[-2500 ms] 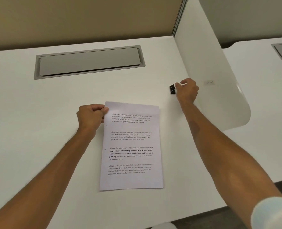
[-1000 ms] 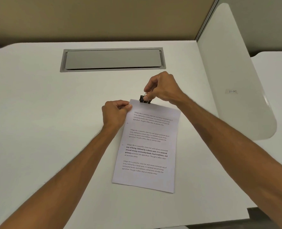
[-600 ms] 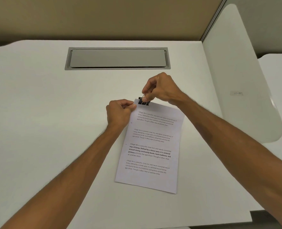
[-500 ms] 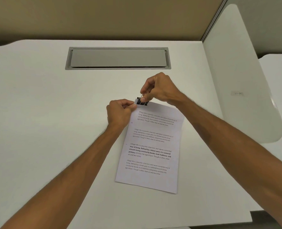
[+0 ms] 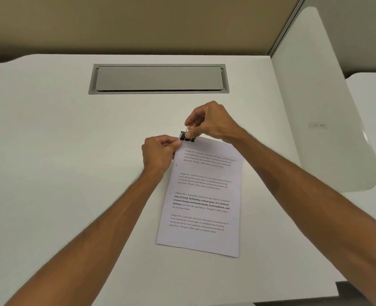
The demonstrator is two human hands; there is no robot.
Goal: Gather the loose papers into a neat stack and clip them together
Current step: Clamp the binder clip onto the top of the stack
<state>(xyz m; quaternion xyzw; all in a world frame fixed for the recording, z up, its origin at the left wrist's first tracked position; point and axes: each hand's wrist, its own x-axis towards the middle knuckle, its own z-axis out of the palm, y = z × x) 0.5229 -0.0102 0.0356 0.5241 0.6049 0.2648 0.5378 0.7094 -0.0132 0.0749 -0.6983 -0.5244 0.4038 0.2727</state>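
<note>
A stack of white printed papers (image 5: 202,195) lies squared up on the white desk (image 5: 50,173), tilted slightly clockwise. A black binder clip (image 5: 187,137) sits at the stack's top left corner. My right hand (image 5: 211,122) pinches the clip's wire handles between thumb and fingers from above. My left hand (image 5: 160,151) grips the stack's top left corner just left of the clip. Whether the clip's jaws bite the paper edge is hidden by my fingers.
A grey recessed cable flap (image 5: 158,79) is set into the desk beyond my hands. A white rounded divider panel (image 5: 328,118) stands along the right side, with another desk behind it. A tan wall panel (image 5: 138,23) rises at the back.
My right hand fetched the clip from near the divider and brought it to the stack's top left corner. Over the last half second the clip slid slightly left toward my left thumb.
</note>
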